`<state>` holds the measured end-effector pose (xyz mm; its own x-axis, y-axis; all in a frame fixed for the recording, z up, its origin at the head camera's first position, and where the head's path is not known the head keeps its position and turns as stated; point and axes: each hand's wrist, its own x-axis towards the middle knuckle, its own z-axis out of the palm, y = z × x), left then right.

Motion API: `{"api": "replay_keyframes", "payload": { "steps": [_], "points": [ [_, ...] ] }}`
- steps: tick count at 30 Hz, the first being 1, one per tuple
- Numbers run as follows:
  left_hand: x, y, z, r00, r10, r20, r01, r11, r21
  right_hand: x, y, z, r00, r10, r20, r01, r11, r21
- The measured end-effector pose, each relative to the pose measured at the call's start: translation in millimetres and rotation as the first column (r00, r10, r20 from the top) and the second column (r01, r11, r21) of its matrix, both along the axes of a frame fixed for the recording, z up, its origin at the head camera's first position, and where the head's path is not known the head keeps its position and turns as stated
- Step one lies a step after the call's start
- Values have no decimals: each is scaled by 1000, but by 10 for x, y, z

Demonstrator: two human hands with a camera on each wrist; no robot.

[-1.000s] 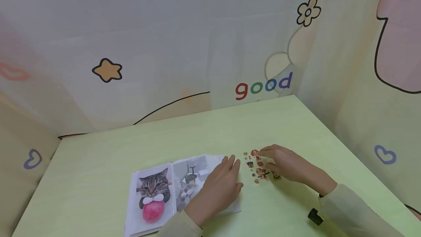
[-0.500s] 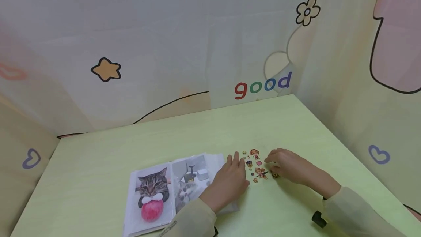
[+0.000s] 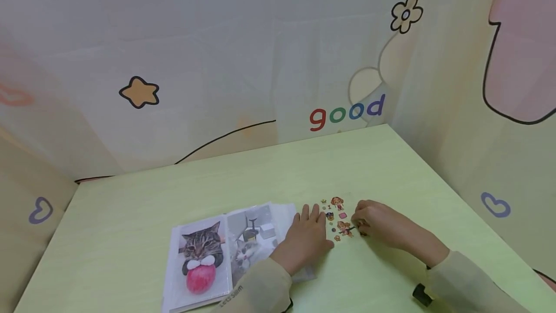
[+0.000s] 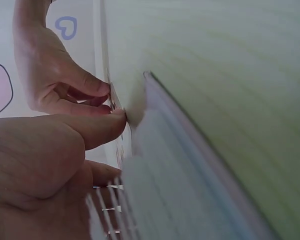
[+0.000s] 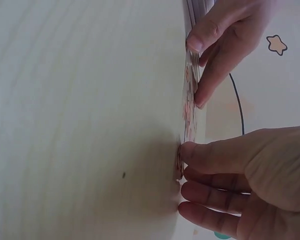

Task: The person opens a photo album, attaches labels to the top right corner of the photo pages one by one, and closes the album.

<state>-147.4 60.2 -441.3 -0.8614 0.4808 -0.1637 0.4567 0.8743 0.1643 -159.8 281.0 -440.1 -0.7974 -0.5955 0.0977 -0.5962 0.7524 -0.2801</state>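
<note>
A clear sticker sheet (image 3: pixel 342 216) printed with small cartoon dogs and shapes lies on the table. My left hand (image 3: pixel 304 235) rests palm down with fingers straight, its fingertips and thumb at the sheet's left edge. At the sheet's right edge, my right hand (image 3: pixel 382 223) pinches it between thumb and curled fingers, by a dark cartoon sticker (image 3: pixel 362 229) partly hidden under them. The right wrist view shows the right thumb (image 5: pixel 205 155) pressed at the edge of the sheet. Under my left wrist lies an open photo album (image 3: pixel 200 255) with cat pictures, partly covered by hand and sleeve.
The pale green table (image 3: pixel 208 182) reaches back to a cloth wall (image 3: pixel 217 62) with printed drawings and the word "good". A small black piece (image 3: pixel 422 294) is beside the right sleeve. Clear album pages (image 3: pixel 284 211) stick out towards the sheet.
My left hand has slid right from the album onto the sheet's left edge. The right hand has drawn back from the sheet's upper stickers to its right edge, and its fingers have closed there.
</note>
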Motion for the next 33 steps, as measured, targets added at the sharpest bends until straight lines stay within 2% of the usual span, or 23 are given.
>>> {"api": "replay_keyframes", "payload": {
  "steps": [6, 16, 33],
  "points": [
    [6, 11, -10, 1000, 5, 6, -5, 1000, -22, 20, 12, 9, 1000, 24, -9, -24, 1000, -12],
    [-5, 22, -10, 999, 16, 30, -15, 999, -34, 16, 29, 8, 999, 21, 38, -19, 999, -48],
    [-16, 40, -8, 1000, 14, 8, -13, 998, -55, 12, 49, -5, 999, 21, 45, -18, 998, -59]
  ]
}}
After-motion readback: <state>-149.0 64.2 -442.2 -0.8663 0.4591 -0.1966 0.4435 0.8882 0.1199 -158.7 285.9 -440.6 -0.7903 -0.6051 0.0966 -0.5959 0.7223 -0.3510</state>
